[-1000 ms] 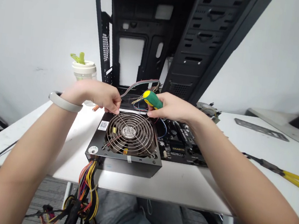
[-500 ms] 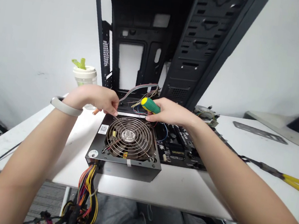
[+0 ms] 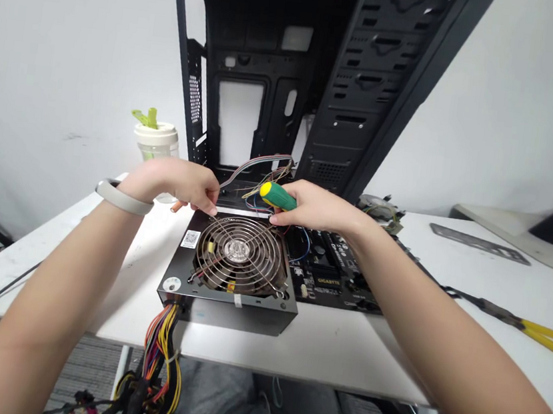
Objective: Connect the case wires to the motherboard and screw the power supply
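view shifted — hands (image 3: 191, 183) (image 3: 319, 207), screwdriver (image 3: 278, 196) at grille (image 3: 238, 251), motherboard (image 3: 329, 267) beside, case (image 3: 352, 102) behind

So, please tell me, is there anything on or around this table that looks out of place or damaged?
One thing stands out: the cable bundle of the power supply hangs over the front edge of the table in a tangle, where it might get snagged. I see no spill or clear damage.

1. A cup (image 3: 158, 139) with white lid and green spout stands left of centre.
2. A black computer case (image 3: 358, 119) fills the upper middle.
3. Yellow-handled pliers (image 3: 508, 316) lie at right on the white counter (image 3: 339, 349).
4. A flat slotted plate (image 3: 478, 244) lies above them.
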Demonstrator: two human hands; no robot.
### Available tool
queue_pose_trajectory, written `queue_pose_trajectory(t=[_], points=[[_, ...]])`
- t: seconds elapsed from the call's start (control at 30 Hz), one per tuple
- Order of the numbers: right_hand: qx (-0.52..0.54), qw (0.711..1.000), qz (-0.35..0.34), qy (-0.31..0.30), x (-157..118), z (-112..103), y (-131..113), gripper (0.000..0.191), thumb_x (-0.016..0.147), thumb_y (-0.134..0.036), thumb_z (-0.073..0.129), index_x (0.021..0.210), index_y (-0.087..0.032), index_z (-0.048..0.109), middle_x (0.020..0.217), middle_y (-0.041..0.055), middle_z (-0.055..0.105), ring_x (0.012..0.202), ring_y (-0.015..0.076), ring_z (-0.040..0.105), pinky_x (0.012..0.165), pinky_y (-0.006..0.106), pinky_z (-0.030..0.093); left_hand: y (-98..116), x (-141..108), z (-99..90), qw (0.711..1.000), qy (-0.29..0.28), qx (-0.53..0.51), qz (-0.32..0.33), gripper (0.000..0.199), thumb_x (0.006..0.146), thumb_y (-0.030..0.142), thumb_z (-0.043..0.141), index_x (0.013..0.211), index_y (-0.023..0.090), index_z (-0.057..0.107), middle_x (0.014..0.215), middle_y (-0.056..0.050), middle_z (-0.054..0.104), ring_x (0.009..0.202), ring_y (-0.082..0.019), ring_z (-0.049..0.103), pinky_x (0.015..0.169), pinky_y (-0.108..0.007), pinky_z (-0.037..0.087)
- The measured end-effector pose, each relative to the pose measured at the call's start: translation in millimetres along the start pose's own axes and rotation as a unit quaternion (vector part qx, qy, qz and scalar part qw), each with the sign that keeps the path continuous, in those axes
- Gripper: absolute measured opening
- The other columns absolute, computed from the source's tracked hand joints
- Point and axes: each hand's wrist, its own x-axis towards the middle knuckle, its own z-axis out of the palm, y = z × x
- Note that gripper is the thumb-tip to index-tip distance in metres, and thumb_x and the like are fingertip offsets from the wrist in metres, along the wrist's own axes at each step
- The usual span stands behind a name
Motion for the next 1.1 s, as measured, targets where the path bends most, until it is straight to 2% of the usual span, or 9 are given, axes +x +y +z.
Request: queue_pose_trajectory(t=[0.27, 0.47, 0.77, 1.1], points=[[0.046, 0.998, -0.008, -0.030, 2.1, 1.6, 3.1, 0.017, 0.062, -0.025, 0.066, 0.064, -0.018, 0.051, 0.066, -0.0017, 0.056, 0.065, 0.0135, 0.050, 0.065, 0.027, 0.038, 0.9, 3.0, 2.0, 0.998, -0.009, -0.040, 0.044, 0.017, 0.076, 0.034, 0.053, 0.078, 0.018, 0.057, 0.057, 0.000, 0.054, 0.051, -0.015, 0.051, 0.050, -0.024, 0.034], [0.066, 0.997, -0.004, -0.036, 2.0, 1.4, 4.7, 0.017, 0.061, -0.024, 0.067, 0.064, -0.018, 0.051, 0.065, -0.0027, 0.055, 0.064, 0.0131, 0.050, 0.065, 0.027, 0.038, 5.6, 4.6, 3.4, 0.997, -0.012, -0.047, 0.057, 0.014, 0.075, 0.032, 0.055, 0.074, 0.018, 0.057, 0.058, -0.001, 0.052, 0.054, -0.016, 0.051, 0.047, -0.024, 0.036], [0.024, 0.999, -0.010, -0.045, 1.7, 0.6, 3.1, 0.025, 0.061, -0.034, 0.068, 0.066, -0.018, 0.050, 0.068, -0.0025, 0.052, 0.067, 0.0130, 0.048, 0.064, 0.026, 0.035, -0.9, 6.1, 2.7, 1.000, -0.014, -0.010, 0.018, 0.029, 0.074, 0.042, 0.056, 0.088, 0.017, 0.058, 0.061, -0.002, 0.057, 0.056, -0.019, 0.057, 0.051, -0.026, 0.038], [0.008, 0.999, -0.011, -0.039, 2.0, 3.3, 1.5, 0.024, 0.060, -0.034, 0.068, 0.064, -0.017, 0.051, 0.067, -0.0029, 0.051, 0.066, 0.0127, 0.046, 0.062, 0.026, 0.033, 1.7, 6.7, 1.7, 1.000, -0.005, 0.005, 0.001, 0.039, 0.076, 0.047, 0.056, 0.097, 0.015, 0.058, 0.070, -0.004, 0.061, 0.060, -0.020, 0.060, 0.053, -0.027, 0.040]])
